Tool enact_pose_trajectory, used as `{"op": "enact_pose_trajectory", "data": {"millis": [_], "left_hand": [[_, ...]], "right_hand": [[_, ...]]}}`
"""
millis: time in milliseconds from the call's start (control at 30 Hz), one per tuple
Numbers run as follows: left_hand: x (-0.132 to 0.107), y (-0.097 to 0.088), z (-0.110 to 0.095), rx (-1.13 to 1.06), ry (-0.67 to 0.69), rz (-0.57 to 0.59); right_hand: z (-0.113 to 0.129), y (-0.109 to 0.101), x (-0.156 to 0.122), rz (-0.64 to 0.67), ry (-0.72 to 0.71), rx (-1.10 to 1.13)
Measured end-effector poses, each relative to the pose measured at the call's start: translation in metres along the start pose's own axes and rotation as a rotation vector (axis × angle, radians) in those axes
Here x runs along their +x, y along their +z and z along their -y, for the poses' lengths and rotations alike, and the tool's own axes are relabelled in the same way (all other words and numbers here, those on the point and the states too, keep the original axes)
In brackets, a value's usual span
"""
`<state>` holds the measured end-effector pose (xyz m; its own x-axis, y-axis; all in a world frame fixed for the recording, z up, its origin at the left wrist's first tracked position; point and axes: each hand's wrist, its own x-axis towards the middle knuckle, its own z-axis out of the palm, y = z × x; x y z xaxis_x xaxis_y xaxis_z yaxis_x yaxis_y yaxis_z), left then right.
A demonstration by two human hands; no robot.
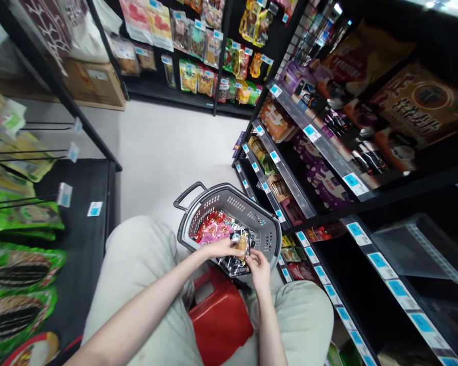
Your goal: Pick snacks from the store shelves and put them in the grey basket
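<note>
A grey plastic shopping basket (pixel 236 196) stands on the floor in front of my knees. Inside it lie red packets (pixel 209 222), pink packets (pixel 218 233) and several black ones. Over the basket's near side, my left hand (pixel 222 248) grips a black snack packet (pixel 241 243) with a golden-brown picture or window on it. Its right edge is pinched by the fingers of my right hand (pixel 258 264). Another black packet (pixel 232 266) shows just below my hands. Exactly how the fingertips press on the packet is too small to make out.
A red plastic object (pixel 219 317) sits between my legs. Shelves with price tags (pixel 311 133) and packaged goods rise close on the right. A rack of green bags (pixel 21 274) stands at left. Hanging snack packs (pixel 196 79) and a cardboard box (pixel 93 84) are beyond the pale floor (pixel 148 147).
</note>
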<state>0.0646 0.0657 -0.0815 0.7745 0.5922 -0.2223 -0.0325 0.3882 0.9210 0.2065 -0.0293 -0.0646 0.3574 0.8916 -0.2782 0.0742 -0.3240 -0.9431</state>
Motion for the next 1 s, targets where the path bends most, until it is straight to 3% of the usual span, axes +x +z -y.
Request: {"op": "enact_pose_trajectory", "data": {"millis": [167, 267, 467, 700, 867, 1000], "left_hand": [[0.000, -0.006, -0.001, 0.011, -0.029, -0.050], [0.002, -0.013, -0.001, 0.051, -0.032, -0.024], [0.006, -0.013, 0.001, 0.188, -0.041, 0.184], [0.001, 0.001, 0.017, 0.313, -0.113, 0.428], [0.002, 0.013, 0.022, 0.253, -0.103, 0.332], [0.006, 0.021, 0.023, 0.195, -0.076, 0.233]], "right_hand": [[0.015, -0.012, 0.002, -0.063, -0.072, -0.065], [0.017, -0.024, 0.004, -0.117, -0.082, -0.114], [0.012, -0.048, 0.010, -0.240, -0.050, -0.139], [0.017, -0.049, 0.011, -0.313, 0.010, -0.026], [0.011, -0.051, 0.008, -0.263, -0.055, 0.418], [0.002, -0.041, 0.008, -0.137, -0.034, 0.341]]}}
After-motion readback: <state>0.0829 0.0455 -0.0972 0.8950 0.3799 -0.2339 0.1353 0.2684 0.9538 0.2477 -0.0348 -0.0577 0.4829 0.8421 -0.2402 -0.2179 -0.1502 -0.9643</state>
